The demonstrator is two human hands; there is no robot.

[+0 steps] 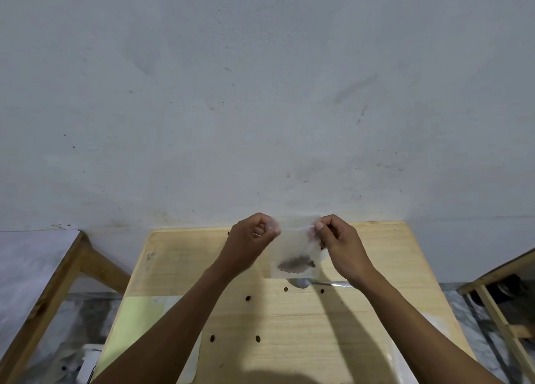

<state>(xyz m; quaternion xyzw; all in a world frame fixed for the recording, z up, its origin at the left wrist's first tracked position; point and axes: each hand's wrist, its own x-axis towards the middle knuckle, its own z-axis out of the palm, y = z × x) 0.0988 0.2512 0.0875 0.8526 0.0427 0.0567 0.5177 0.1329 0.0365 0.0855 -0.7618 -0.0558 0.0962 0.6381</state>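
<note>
**Near edge, 6 to 8 o'clock.** Two bare forearms enter from the bottom. A pale green sheet (139, 320) lies flat on the near-left part of the wooden table (376, 267). A white plastic piece (396, 363) lies at the near right, partly hidden by the right forearm. Off the table at 7 o'clock, a white object (89, 360) sits low on the mottled grey floor (72, 311); what it is cannot be told.

**Tabletop, centre.** Light wood, grain running left to right. Loose dark beans (248, 298) are scattered singly, well apart from each other.

**Tabletop, toward 12 o'clock.** A metal spoon (301, 282) lies flat, bowl to the left, handle pointing to 3 o'clock and passing under the right wrist.

**Held item.** A clear plastic bag (295, 253) is held up over the far half of the table, directly above the spoon, and hangs free. A clump of dark beans (296, 263) is settled at its bottom.
- The left hand (249, 238) has curled fingers and pinches the bag's upper-left corner between thumb and forefinger.
- The right hand (341, 244) has curled fingers and pinches the upper-right edge in the same way.

**Sides.** At 9 o'clock stands a wooden-framed bench (29, 267) with a white top. At 3 o'clock stands a wooden rack (492, 296), with dark items inside too dim to tell.

**Far.** A plain grey-white wall (260, 94), scuffed and speckled, meets the table's far edge.
</note>
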